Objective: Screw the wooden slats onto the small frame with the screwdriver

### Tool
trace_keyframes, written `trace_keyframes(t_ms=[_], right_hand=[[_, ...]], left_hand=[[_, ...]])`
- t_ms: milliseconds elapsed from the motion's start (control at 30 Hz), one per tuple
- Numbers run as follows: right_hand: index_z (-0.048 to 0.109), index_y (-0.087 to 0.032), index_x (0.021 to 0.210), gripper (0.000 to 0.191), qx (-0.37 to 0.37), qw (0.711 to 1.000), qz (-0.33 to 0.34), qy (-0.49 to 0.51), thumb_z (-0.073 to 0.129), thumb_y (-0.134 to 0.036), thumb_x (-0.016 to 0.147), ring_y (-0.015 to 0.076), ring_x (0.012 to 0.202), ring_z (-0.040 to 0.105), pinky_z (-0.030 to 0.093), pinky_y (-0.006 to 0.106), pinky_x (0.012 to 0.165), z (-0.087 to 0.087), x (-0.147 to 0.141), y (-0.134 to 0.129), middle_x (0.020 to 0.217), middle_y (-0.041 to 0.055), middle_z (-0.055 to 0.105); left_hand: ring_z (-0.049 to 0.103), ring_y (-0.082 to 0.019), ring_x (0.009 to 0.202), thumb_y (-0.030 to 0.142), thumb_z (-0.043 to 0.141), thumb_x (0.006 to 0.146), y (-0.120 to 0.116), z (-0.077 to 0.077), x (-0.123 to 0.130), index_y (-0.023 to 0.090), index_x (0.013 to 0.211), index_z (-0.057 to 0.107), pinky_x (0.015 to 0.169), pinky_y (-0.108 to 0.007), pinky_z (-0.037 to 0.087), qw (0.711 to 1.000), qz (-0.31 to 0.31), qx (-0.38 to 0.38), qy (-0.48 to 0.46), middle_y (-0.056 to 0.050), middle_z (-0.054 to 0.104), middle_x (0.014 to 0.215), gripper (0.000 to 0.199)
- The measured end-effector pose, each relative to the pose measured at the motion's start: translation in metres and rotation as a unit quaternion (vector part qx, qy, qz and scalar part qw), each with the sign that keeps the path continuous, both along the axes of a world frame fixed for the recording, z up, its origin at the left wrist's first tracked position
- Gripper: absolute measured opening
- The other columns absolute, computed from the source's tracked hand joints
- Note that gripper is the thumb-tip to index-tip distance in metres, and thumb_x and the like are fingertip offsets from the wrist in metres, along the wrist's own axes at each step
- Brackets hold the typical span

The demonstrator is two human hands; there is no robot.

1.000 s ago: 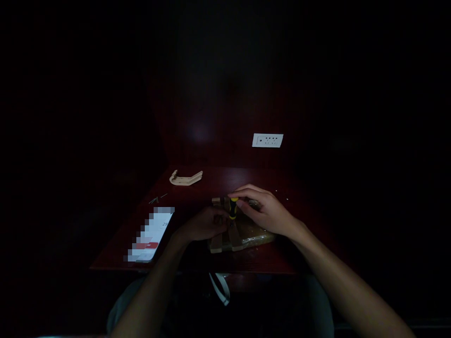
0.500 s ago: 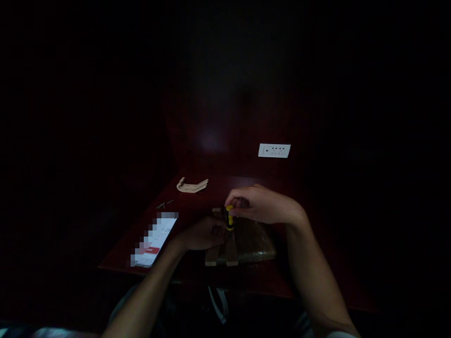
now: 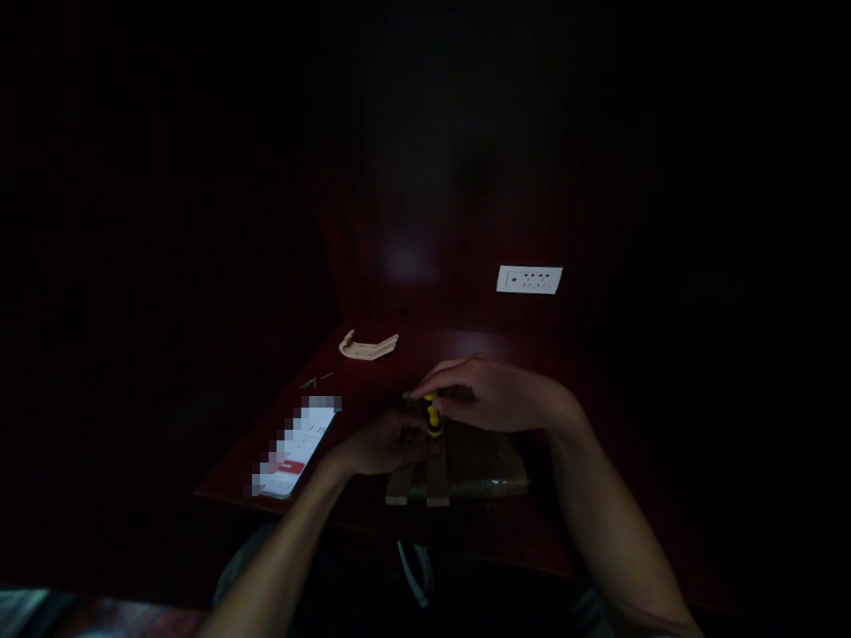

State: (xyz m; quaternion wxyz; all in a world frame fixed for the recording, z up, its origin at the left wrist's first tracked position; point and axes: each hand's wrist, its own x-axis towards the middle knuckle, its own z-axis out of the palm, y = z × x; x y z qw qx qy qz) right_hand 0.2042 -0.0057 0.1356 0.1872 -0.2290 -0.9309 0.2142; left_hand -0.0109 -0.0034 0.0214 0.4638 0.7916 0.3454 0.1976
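At left of centre, low in the frame, a smartphone (image 3: pixel 302 450) lies below some thin slivers (image 3: pixel 315 383) (too small to identify) and a curved wooden piece (image 3: pixel 370 350). The left hand (image 3: pixel 382 442), fingers curled, sits at two wooden slats (image 3: pixel 437 483) near the lower centre; its hold is unclear. There the right hand (image 3: pixel 495 396), partly closed, pinches an upright yellow-and-black screwdriver (image 3: pixel 433 416). A shiny brown package (image 3: pixel 488 465) lies beneath; a wall socket (image 3: pixel 530 280) shows right of centre.

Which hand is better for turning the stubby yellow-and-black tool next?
Probably the right hand: it's at the top of the tool, coming from above. The left hand is lower, near the tool's bottom end, over flat brown wooden strips.
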Motion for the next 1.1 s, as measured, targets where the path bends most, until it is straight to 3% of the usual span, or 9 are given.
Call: trace_keyframes(t_ms=[233,500,867,1100], right_hand=[[0.072,-0.023,0.114,0.025,-0.021,1.000,-0.012,-0.002,0.061,-0.023,0.091,0.0144,0.090,0.067,0.048,0.026,0.080,0.003,0.004,0.002,0.105,0.0035,0.073],[0.068,-0.022,0.121,0.031,-0.007,1.000,-0.017,0.006,0.054,-0.020,0.093,0.0150,0.094,0.068,0.048,0.025,0.081,-0.001,0.001,0.004,0.113,0.0046,0.072],[0.072,-0.021,0.109,0.021,-0.034,0.999,-0.022,0.009,0.059,-0.023,0.092,0.0135,0.086,0.068,0.048,0.024,0.077,0.003,0.005,0.002,0.100,0.0021,0.075],[0.071,-0.022,0.111,0.024,-0.006,1.000,-0.011,0.003,0.061,-0.021,0.089,0.0135,0.085,0.066,0.047,0.025,0.075,0.003,0.006,0.001,0.101,0.0024,0.072]], left_hand=[[0.051,-0.012,0.073,0.033,0.060,0.089,-0.001,0.006,-0.001,0.016,0.095,0.070,0.064,-0.021,0.040,1.000,-0.007,0.016,-0.011,-0.001,0.064,0.085,0.021],[0.047,-0.011,0.068,0.035,0.065,0.086,0.001,0.013,-0.008,0.015,0.097,0.068,0.060,-0.021,0.037,0.999,0.000,0.027,-0.035,0.001,0.058,0.078,0.023],[0.059,-0.011,0.072,0.030,0.072,0.080,-0.005,0.021,0.000,0.016,0.089,0.073,0.067,-0.022,0.047,0.995,0.057,0.018,-0.079,-0.001,0.070,0.088,0.017],[0.063,-0.014,0.075,0.034,0.071,0.081,-0.006,0.024,0.001,0.017,0.092,0.075,0.067,-0.024,0.049,0.994,0.074,0.028,-0.077,-0.002,0.073,0.086,0.021]])
